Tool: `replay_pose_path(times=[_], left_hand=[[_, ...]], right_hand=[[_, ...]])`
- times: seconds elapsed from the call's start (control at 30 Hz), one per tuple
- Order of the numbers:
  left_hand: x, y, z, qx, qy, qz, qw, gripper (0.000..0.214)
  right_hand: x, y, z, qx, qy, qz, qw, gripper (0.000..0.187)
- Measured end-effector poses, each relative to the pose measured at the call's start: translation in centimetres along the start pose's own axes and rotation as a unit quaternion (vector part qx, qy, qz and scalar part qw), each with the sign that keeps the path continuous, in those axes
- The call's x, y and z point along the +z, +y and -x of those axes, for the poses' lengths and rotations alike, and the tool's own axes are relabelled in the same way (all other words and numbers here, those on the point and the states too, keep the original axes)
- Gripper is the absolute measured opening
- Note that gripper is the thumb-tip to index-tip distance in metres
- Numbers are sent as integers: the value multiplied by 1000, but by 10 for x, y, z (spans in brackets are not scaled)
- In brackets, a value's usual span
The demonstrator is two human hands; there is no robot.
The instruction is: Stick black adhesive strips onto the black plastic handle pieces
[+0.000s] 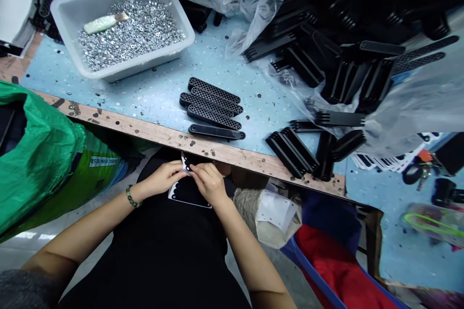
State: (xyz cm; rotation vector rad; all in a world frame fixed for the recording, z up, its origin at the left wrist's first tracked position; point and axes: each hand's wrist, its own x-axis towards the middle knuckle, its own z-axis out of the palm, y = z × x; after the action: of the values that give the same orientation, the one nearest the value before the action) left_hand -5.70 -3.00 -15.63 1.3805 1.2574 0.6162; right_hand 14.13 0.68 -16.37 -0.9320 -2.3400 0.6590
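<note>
Close to my body, just below the table's wooden edge, my left hand and my right hand pinch a white backing sheet of black adhesive pads. The fingertips of both hands meet at its upper edge, and they hide part of the sheet. The nearest items on the table are several black perforated plastic strips, lying side by side just beyond my hands. A bead bracelet circles my left wrist.
A white tub of silver hex nuts stands on the speckled blue tabletop. Black parts are heaped on plastic sheeting at the right. A green bag sits at my left, and a blue crate with red cloth at my lower right.
</note>
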Motion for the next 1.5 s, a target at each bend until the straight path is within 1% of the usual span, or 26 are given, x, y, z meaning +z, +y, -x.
replay_pose_path(times=[0.07,0.13,0.23,0.3,0.37,0.47,0.53,0.57,0.63,0.67,0.7,0.77,0.8,0.83,0.87,0.97,1.07,1.27,1.4,1.5], left_hand=[[1,0,0,-21,-3,-4,1000,27],[1,-3,1,-61,-3,2,998,25],[2,-10,0,-101,-1,17,995,24],[3,-15,-2,-110,5,17,994,25],[3,-20,-5,-123,13,4,992,26],[0,-20,-6,-138,16,-25,990,30],[-7,-9,-2,-132,10,-48,990,29],[-12,1,2,-126,7,-65,990,27],[-28,26,8,-108,17,-119,987,24],[-36,40,10,-98,28,-133,986,24],[-45,53,10,-72,55,-126,988,24],[-62,74,2,-20,169,-107,980,23],[-69,81,-5,-6,215,-90,972,23],[-74,85,-14,1,244,-72,967,24],[-78,86,-24,5,256,-56,965,26],[-82,81,-53,20,242,-40,969,29],[-80,75,-69,34,239,-57,969,30],[-81,74,-74,28,230,-45,972,27],[-84,72,-76,23,211,-40,976,29],[-85,71,-78,26,208,-38,977,30]], right_hand=[[0,2,-1,2,20,-22,1000,21],[2,4,-1,-7,41,-25,999,22],[8,4,-1,-47,48,-17,998,30],[7,-2,-3,-68,49,-51,995,37],[-3,-11,-7,-51,65,-121,989,40],[-35,-22,-21,22,85,-224,971,41],[-62,-23,-38,47,94,-242,965,41],[-75,-22,-50,47,104,-226,967,40],[-95,-15,-77,38,120,-152,980,35],[-101,-11,-91,32,117,-112,986,31],[-104,-7,-106,20,99,-78,992,25],[-103,1,-131,3,44,-28,999,14],[-99,3,-140,1,13,-9,1000,10],[-95,5,-148,6,-15,10,1000,9],[-91,7,-153,13,-38,28,999,9],[-82,10,-160,21,-70,71,995,12],[-79,11,-162,2,-70,106,992,15],[-78,8,-167,-38,-81,140,986,14],[-77,4,-170,-41,-91,164,981,13],[-77,6,-171,-31,-102,134,985,12]])
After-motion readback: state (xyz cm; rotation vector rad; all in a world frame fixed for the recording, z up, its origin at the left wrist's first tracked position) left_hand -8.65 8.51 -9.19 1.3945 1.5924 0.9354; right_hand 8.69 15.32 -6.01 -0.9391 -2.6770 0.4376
